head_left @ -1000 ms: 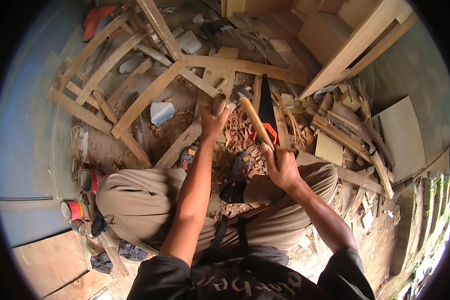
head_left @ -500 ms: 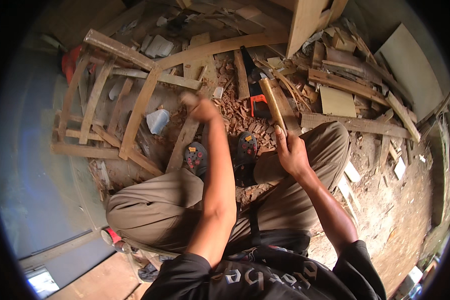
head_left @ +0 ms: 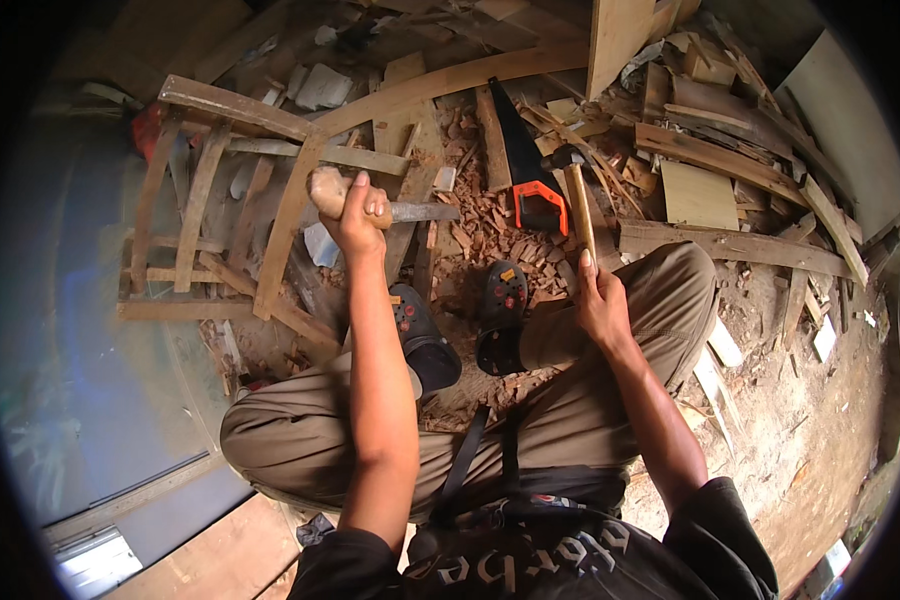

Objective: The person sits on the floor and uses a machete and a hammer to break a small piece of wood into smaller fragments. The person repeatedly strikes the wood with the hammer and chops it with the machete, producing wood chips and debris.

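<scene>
My left hand point(head_left: 358, 222) is closed round the thick wooden handle of a chisel point(head_left: 425, 212), whose metal blade points right over the wood chips. My right hand point(head_left: 602, 300) grips a hammer point(head_left: 579, 205) near the end of its light wooden handle; the dark head points away from me. Between the two hands and a little farther off lies a handsaw point(head_left: 537, 185) with a black blade and an orange handle. Neither tool touches wood that I can make out.
Reddish wood chips point(head_left: 475, 225) cover the ground before my feet. A curved wooden frame with slats point(head_left: 290, 215) lies at the left. Offcuts and planks point(head_left: 715, 165) are heaped at the right, beside a long board point(head_left: 740, 248). A grey-blue sheet point(head_left: 100, 380) lies far left.
My left hand has swung left and turned, so the chisel, blurred before, now shows plainly. My right hand and the hammer have shifted slightly right, and the handle points more upright.
</scene>
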